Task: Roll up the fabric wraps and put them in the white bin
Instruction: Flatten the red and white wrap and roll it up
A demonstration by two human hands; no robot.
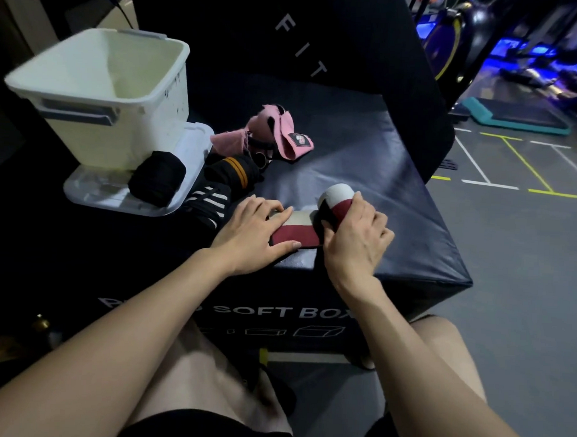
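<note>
While R hand [356, 240] grips wrap roll [335, 200] | L hand [254, 235] flat, pressing its tail [295, 230]

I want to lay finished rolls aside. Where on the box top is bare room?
Free: the box top right of the pink wrap, behind the right hand. Crowded: the left side, with white bin, lid, black roll and striped wraps.

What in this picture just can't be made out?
- Bin floor: head view, hidden by its near wall, so any wraps inside are unseen.
- Box lettering: left forearm covers its start.
- Red-white wrap: left hand covers its end; right hand hides part of the roll.
- Black wraps: too dark to count.
</note>
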